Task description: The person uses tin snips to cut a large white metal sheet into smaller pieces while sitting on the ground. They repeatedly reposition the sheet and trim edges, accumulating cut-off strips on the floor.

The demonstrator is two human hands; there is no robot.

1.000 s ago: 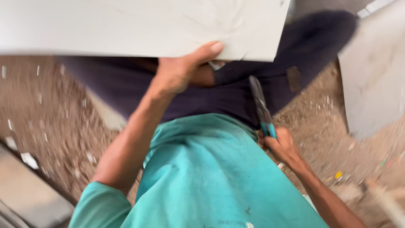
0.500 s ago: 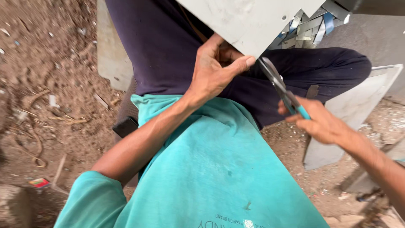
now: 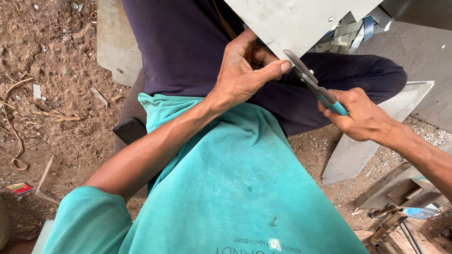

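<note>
My left hand [image 3: 247,70] grips the lower edge of a pale grey metal sheet [image 3: 301,21], thumb along its underside. My right hand [image 3: 360,113] holds metal shears [image 3: 313,84] with teal handles, and their blades meet the sheet's edge just right of my left thumb. Both hands work above my lap, over dark trousers [image 3: 188,47] and a teal shirt [image 3: 235,188].
Bare dirt with twigs and scraps lies at the left. A black phone [image 3: 130,130] sits by my hip. Another cut metal sheet [image 3: 372,141] rests on the ground at the right, with metal offcuts [image 3: 348,28] above it and wooden pieces [image 3: 400,221] at the lower right.
The view has swung and the sheet now sits at the upper right. My right hand has brought the shears up from my side to the sheet's edge by my left thumb.
</note>
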